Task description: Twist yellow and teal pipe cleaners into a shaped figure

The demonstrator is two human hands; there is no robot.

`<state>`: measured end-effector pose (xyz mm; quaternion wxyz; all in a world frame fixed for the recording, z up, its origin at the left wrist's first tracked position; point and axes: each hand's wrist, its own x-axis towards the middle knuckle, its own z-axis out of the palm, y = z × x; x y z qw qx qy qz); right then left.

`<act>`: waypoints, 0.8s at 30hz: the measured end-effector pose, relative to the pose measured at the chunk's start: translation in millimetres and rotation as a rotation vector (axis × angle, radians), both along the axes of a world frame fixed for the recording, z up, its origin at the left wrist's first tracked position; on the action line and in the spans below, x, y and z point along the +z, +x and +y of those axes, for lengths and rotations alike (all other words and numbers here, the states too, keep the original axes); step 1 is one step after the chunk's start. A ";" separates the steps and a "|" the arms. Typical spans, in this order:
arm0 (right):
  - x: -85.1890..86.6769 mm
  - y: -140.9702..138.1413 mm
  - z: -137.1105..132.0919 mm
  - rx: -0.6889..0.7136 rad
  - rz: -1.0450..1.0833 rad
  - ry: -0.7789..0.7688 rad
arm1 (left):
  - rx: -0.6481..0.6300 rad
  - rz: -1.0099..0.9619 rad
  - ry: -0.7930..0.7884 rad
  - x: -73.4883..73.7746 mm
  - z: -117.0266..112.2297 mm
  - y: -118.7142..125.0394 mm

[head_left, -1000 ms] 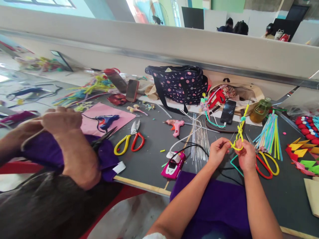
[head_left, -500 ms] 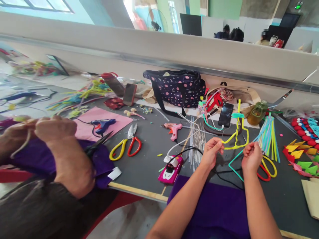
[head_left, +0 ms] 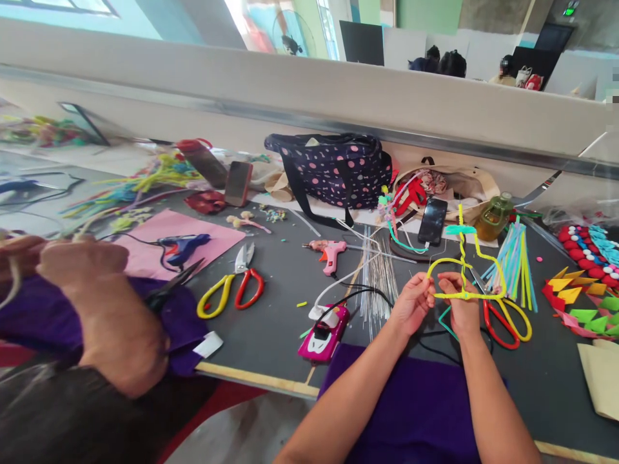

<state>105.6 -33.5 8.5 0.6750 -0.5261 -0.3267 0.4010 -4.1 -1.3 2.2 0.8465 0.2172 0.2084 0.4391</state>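
Note:
My left hand [head_left: 412,303] and my right hand [head_left: 459,303] meet above the dark table [head_left: 290,283], both pinching a yellow pipe cleaner [head_left: 476,258] bent into loops. A short teal piece is wound round its upright stem. A teal pipe cleaner [head_left: 443,322] bent at an angle lies on the table under my right hand. Purple felt [head_left: 416,406] lies between my forearms at the table's near edge.
Another person's hands [head_left: 82,270] work purple cloth at the left, beside black snips. On the table lie yellow-red scissors [head_left: 231,290], a second pair [head_left: 507,319], a pink glue gun [head_left: 329,251], a blue glue gun [head_left: 181,245], thin wires [head_left: 377,270], a pink car-shaped item [head_left: 323,332], a phone [head_left: 432,221], a spotted bag [head_left: 338,169].
My hands have come back together after being apart. The yellow pipe cleaner has gone from a narrow twist into wider loops. The camera view has drifted rightward.

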 end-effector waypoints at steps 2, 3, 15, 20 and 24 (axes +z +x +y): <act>1.6 1.9 -1.6 0.009 -0.069 0.044 | -0.014 0.016 -0.002 -2.2 0.7 1.3; 2.7 2.8 -2.3 0.025 -0.085 0.071 | -0.019 0.025 -0.004 -3.0 1.1 1.7; 14.5 -3.3 -9.8 -0.053 -0.154 0.082 | -0.033 0.152 0.059 -0.8 -2.9 5.5; 10.7 0.3 -9.1 -0.077 -0.221 0.040 | 0.015 0.151 0.080 0.0 -2.9 5.7; 6.5 2.2 -6.5 -0.139 -0.204 0.031 | 0.045 0.196 0.113 5.2 -4.5 4.2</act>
